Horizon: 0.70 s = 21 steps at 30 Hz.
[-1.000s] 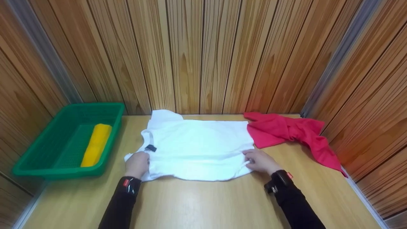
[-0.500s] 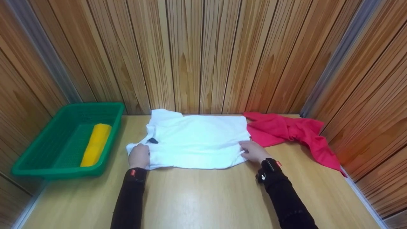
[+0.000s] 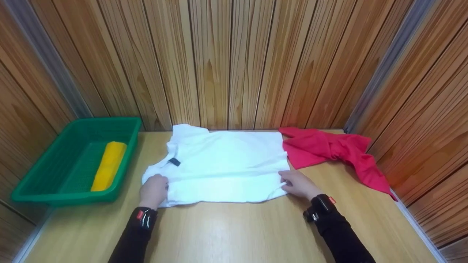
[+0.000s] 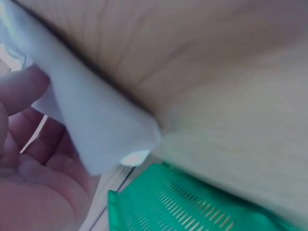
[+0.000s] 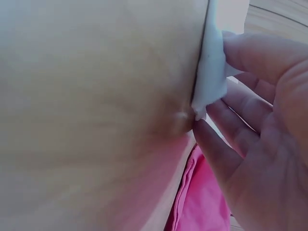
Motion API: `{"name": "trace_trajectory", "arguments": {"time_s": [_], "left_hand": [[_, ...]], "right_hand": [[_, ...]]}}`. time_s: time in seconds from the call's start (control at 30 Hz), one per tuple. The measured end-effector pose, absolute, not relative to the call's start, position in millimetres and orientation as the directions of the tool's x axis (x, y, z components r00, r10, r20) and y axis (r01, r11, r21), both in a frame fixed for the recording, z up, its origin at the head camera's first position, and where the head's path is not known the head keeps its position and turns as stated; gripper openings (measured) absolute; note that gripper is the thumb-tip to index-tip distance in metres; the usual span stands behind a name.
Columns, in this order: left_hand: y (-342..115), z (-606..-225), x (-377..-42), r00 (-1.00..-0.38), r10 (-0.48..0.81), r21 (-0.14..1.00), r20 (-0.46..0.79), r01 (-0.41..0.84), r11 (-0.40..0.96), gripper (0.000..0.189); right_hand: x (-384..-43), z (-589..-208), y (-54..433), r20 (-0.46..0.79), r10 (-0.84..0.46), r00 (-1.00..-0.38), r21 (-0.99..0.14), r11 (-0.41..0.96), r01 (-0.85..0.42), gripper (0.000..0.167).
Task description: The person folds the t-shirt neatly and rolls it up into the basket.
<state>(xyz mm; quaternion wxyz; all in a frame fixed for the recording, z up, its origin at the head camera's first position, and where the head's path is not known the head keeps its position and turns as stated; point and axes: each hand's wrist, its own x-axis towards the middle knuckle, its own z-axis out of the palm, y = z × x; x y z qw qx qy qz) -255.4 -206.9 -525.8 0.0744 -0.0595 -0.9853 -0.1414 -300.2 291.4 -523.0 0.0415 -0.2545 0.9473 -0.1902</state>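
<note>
A white T-shirt (image 3: 226, 160) lies sideways on the table, its collar with a dark label toward the left. At the shirt's near left part, by the sleeve, my left hand (image 3: 153, 190) grips the cloth. The left wrist view shows the thumb (image 4: 24, 89) pressing white fabric (image 4: 103, 115) against the fingers. My right hand (image 3: 299, 184) pinches the shirt's near hem corner on the right. In the right wrist view that corner (image 5: 211, 72) sits between thumb and fingers.
A green basket (image 3: 33, 198) with a rolled yellow cloth (image 3: 109, 166) inside stands at the left. Crumpled red cloth (image 3: 336, 148) lies at the right, up against the shirt's hem. Wood-panelled walls (image 3: 219, 65) close off the back and sides.
Both hands moved away from the body with the shirt's near edge, then back toward it and slightly outward. The shirt's far edge has shifted toward the back wall and lies flatter.
</note>
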Motion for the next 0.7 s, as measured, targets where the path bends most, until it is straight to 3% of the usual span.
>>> {"name": "trace_trajectory", "arguments": {"time_s": [0.07,0.27,0.7], "left_hand": [[-207,-523,-249,-0.985,0.105,0.265,0.135,0.138,0.954,0.014],[-207,-517,-231,-0.992,0.115,0.271,0.047,0.124,0.955,0.014],[-207,-516,-210,-0.987,0.141,0.26,0.075,0.156,0.953,0.016]], "right_hand": [[-294,-522,292,-0.024,-0.474,-0.88,-0.394,0.813,-0.427,0.02],[-274,-518,293,-0.06,-0.477,-0.877,-0.38,0.823,-0.422,0.008],[-251,-515,294,-0.068,-0.484,-0.872,-0.383,0.82,-0.425,0.015]]}}
